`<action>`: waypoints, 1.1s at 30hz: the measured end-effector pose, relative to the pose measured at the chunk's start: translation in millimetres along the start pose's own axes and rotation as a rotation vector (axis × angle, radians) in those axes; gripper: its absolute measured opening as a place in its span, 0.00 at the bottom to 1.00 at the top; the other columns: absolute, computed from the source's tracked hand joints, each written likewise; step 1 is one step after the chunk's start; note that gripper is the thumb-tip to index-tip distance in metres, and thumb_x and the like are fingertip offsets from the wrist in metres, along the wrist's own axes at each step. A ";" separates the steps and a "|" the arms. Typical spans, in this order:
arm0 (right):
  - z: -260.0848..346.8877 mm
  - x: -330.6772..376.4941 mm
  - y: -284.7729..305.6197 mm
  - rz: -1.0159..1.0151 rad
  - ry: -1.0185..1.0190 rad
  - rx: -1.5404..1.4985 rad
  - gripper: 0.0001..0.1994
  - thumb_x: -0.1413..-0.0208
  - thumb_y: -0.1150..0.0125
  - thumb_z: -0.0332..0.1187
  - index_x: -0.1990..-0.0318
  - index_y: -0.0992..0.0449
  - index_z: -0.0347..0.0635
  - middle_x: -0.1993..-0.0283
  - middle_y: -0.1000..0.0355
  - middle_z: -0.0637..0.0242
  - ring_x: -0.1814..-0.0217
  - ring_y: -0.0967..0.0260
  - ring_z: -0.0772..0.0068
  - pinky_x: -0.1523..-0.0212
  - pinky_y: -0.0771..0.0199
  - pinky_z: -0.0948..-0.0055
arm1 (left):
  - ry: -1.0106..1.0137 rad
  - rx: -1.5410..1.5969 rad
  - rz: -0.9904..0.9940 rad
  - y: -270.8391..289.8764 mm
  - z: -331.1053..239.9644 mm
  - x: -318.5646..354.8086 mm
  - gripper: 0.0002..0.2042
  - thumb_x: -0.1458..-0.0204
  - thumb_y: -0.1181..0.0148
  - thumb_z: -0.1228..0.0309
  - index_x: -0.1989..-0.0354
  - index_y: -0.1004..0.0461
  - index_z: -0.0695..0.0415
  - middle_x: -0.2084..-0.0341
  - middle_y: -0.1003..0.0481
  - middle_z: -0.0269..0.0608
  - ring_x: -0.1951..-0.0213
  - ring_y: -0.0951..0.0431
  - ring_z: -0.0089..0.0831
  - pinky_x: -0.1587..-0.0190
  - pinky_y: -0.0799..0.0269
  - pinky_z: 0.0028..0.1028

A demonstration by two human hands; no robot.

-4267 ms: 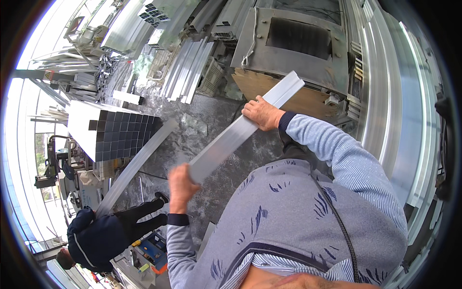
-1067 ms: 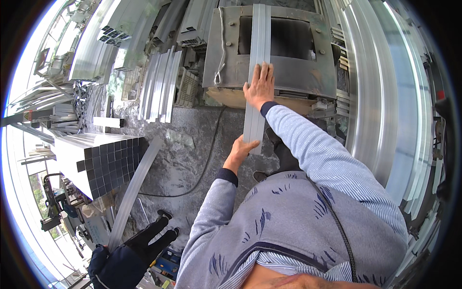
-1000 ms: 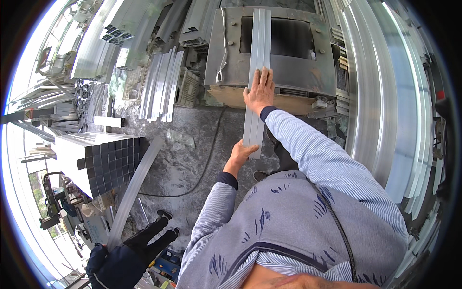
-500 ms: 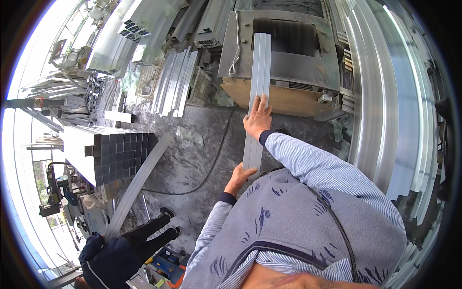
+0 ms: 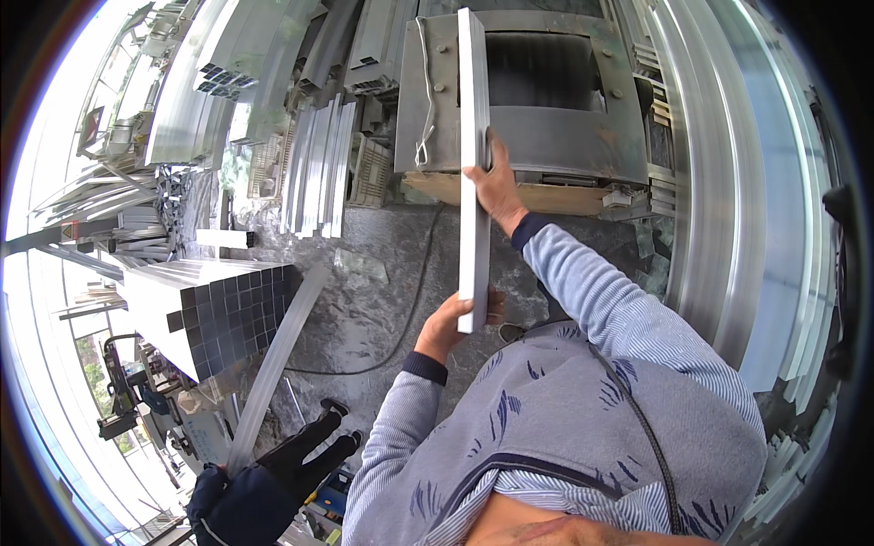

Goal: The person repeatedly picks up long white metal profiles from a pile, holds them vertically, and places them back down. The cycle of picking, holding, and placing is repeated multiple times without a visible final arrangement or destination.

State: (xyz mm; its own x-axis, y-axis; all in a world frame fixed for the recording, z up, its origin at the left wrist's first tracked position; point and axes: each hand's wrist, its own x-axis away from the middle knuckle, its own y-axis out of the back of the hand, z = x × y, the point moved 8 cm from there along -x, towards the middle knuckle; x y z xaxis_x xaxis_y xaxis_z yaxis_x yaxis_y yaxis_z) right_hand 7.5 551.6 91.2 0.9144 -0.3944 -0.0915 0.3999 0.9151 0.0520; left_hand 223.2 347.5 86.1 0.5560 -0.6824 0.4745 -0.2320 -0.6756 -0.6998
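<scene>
So this is a messy metal workshop, grey floor (image 5: 364,241) all dusty and scuffed, aluminium stock stacked pretty much everywhere. The long silver-white bar (image 5: 468,227) is up in front of the person, well off the floor, with a narrow bright side turned upward. One end is near their waist, and the other points away across the big metal box (image 5: 564,136); can't tell if it's touching the box.

The left hand (image 5: 444,328) has the near end, thumb on the bright side and fingertips poking out past the opposite side, so the bar's pinched in between. The right hand (image 5: 498,189) is farther along, thumb laid over the bright side, index finger stretched up along the bar's right side. Can't tell what the rest of those fingers are doing.

The box has a dark rectangular opening (image 5: 546,68) on top, a white cord (image 5: 423,100) lying down its left part and a wooden board (image 5: 537,191) on the near side. A black cable (image 5: 421,282) snakes over the floor. Left of that there's a stack of square tubes (image 5: 235,317), open ends showing, and beside it a co-worker in dark clothes (image 5: 244,505) with a long pale strip (image 5: 280,364). Long shiny profiles (image 5: 719,182) run down the right.
</scene>
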 end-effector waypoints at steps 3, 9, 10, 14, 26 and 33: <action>-17.3 -68.6 3.6 0.077 -0.067 -0.191 0.47 0.39 0.32 0.42 0.18 0.44 0.25 0.21 0.36 0.35 0.19 0.38 0.42 0.17 0.41 0.56 | 0.002 -0.269 -0.010 -14.2 -42.9 -73.1 0.36 0.44 0.22 0.50 0.36 0.29 0.60 0.56 0.22 0.43 0.56 0.17 0.35 0.54 0.19 0.35; 17.7 -181.2 1.1 -0.026 0.223 0.832 0.51 0.44 0.32 0.53 0.17 0.42 0.34 0.16 0.46 0.41 0.13 0.53 0.37 0.16 0.50 0.40 | 0.003 -1.423 -0.797 -35.2 -171.5 -164.7 0.41 0.58 0.22 0.50 0.44 0.30 0.71 0.53 0.15 0.68 0.51 0.11 0.62 0.45 0.15 0.48; 22.6 -185.5 -7.4 0.028 0.280 0.958 0.51 0.45 0.31 0.54 0.17 0.41 0.37 0.15 0.45 0.44 0.11 0.55 0.39 0.16 0.50 0.39 | 0.002 -1.500 -0.825 -46.2 -181.4 -172.7 0.40 0.57 0.22 0.50 0.44 0.31 0.70 0.54 0.14 0.67 0.51 0.11 0.61 0.45 0.15 0.48; 18.5 -190.0 -15.7 0.102 0.165 1.187 0.47 0.45 0.31 0.51 0.19 0.36 0.42 0.13 0.49 0.49 0.09 0.57 0.41 0.17 0.50 0.38 | 0.004 -1.554 -0.878 -60.0 -184.7 -178.1 0.41 0.58 0.22 0.51 0.43 0.33 0.68 0.55 0.14 0.65 0.51 0.11 0.61 0.45 0.15 0.50; 21.9 28.3 -28.8 0.137 0.263 1.015 0.48 0.51 0.27 0.42 0.20 0.38 0.37 0.16 0.50 0.45 0.10 0.59 0.37 0.17 0.49 0.35 | 0.057 -1.446 -0.915 -3.9 -28.8 -37.4 0.40 0.57 0.16 0.54 0.45 0.34 0.65 0.52 0.16 0.66 0.49 0.13 0.64 0.46 0.16 0.54; 12.0 124.3 -34.1 0.250 0.184 0.996 0.51 0.48 0.26 0.45 0.18 0.42 0.34 0.12 0.56 0.41 0.08 0.66 0.33 0.14 0.57 0.32 | 0.075 -1.466 -0.932 16.9 35.7 30.8 0.38 0.55 0.18 0.51 0.47 0.34 0.65 0.53 0.16 0.67 0.51 0.12 0.66 0.46 0.16 0.54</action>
State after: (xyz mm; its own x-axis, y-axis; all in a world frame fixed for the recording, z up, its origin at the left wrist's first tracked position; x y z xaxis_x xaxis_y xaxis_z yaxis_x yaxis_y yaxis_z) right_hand 108.2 470.4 90.0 0.9879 -0.1083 -0.1109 0.1483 0.4519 0.8797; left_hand 264.9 325.0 69.9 0.8879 0.0686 0.4550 -0.3766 -0.4598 0.8042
